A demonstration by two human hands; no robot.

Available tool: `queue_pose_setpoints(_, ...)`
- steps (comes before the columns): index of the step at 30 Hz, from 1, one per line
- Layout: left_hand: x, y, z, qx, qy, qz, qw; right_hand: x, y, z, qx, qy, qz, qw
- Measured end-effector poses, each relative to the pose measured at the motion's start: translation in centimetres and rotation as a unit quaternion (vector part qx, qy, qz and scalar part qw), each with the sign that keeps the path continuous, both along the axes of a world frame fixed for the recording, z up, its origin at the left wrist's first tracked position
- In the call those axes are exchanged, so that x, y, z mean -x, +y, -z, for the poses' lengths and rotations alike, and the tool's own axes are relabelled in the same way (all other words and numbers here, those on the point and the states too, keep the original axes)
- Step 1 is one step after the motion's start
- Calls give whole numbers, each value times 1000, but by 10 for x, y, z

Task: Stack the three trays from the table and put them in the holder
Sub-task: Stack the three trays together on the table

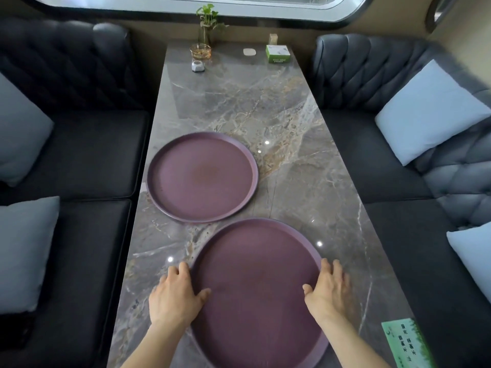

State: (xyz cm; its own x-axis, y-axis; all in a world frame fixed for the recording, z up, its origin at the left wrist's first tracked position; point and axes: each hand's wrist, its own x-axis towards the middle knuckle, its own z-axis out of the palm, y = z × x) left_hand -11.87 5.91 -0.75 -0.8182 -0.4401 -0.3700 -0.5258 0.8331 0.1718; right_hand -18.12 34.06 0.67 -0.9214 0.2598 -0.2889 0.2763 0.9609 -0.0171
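Gripping the near tray (256, 293) at the table's (305, 166) near edge, the left hand (175, 293) and right hand (328, 290) clasp opposite sides of its rim, thumbs inside, fingers curled over the outside. Only two trays show; whether a third lies under this one cannot be told, and no holder is in view. This tray seems to overhang the near edge, so a lopsided lift could tip it toward the person. If trays are already stacked here, a loose hold might let them slide apart. Just beyond, toward the left edge, the far tray (202, 177) lies flat, its left rim close to that edge; a careless nudge in passing could push it off onto the sofa (87, 155). At the far end, a glass dish (200, 51) and a green box (277, 53) stand well apart from the trays.
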Motion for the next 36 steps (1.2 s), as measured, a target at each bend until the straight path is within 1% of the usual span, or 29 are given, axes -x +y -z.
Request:
queue_pose_setpoints(2, 5, -5, 2, -7, 38, -20, 999, 12, -8, -1, 27, 16, -22, 999)
queue_pose_setpoints(4, 16, -10, 3, -63, 64, -85, 992, 29, -18, -3, 57, 22, -43, 997)
queue_pose_setpoints(6, 32, -18, 3, -132, 82, -165, 974, 51, -28, -5, 105, 18, -55, 993)
queue_pose_setpoints(8, 52, -28, 2, -165, 98, -215, 958, 78, -40, -5, 163, 7, -54, 985)
queue_pose_setpoints(10, 72, -39, 0, -182, 106, -238, 948, 105, -51, -5, 196, 1, -58, 979)
queue_pose_setpoints(16, 130, -66, 1, -191, 124, -294, 928, 183, -83, 1, 231, -21, -96, 968)
queue_pose_setpoints(19, 149, -74, 6, -209, 134, -325, 913, 218, -99, 5, 261, -41, -107, 958)
queue_pose_setpoints(23, 169, -82, 13, -235, 142, -378, 884, 258, -120, 10, 320, -65, -88, 941)
queue_pose_setpoints(28, 182, -96, 31, -268, 177, -468, 823, 293, -141, 23, 395, -89, -51, 913)
queue_pose_setpoints(30, 179, -97, 30, -279, 184, -475, 814, 300, -144, 27, 408, -92, -22, 908)
queue_pose_setpoints(32, 178, -95, 22, -283, 202, -475, 809, 306, -143, 29, 388, -82, -14, 918)
queue_pose_setpoints(36, 180, -96, 14, -289, 245, -492, 784, 309, -132, 21, 354, -41, -17, 934)
